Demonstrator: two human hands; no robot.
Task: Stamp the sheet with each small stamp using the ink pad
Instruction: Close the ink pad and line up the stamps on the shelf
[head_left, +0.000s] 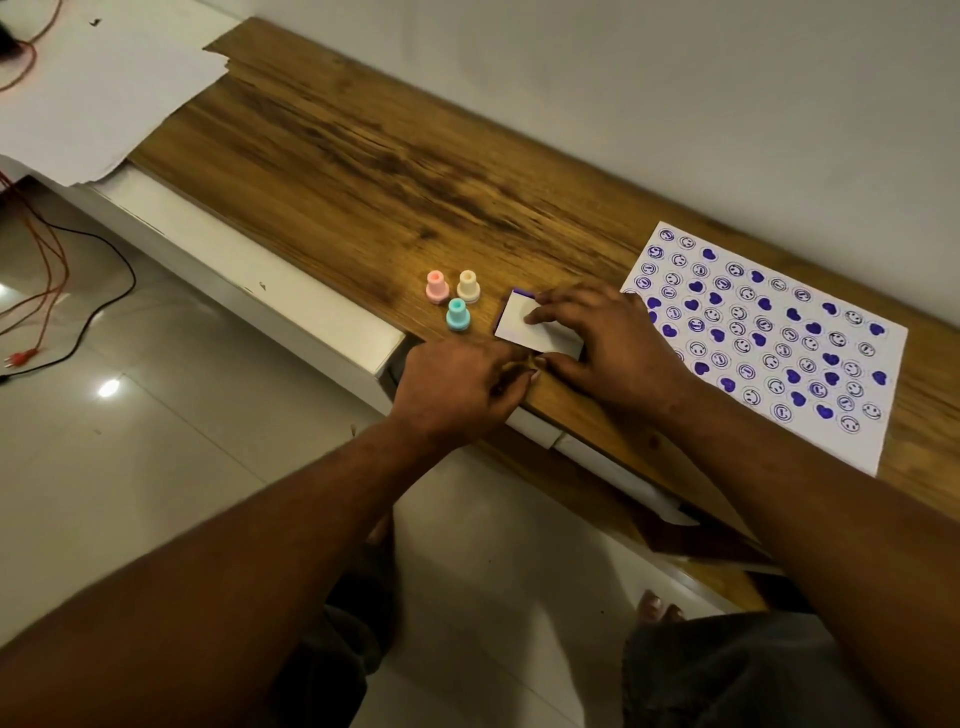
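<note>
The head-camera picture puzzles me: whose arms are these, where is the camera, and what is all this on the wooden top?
There is no machine here. A person wears a wide-angle camera on the head, so you look down along their own two bare arms.

On the wooden top stand three small stamps, close together: a pink stamp, a cream stamp and a teal stamp. To their right lies the ink pad, a flat white case with a strip of purple showing at its far edge. The right hand rests on the case with fingers spread, and the left hand touches its near corner. Whether they are opening or closing it, I cannot tell.

Further right lies the sheet, already covered with purple smiley faces and hearts. Neither hand holds a stamp.
</note>
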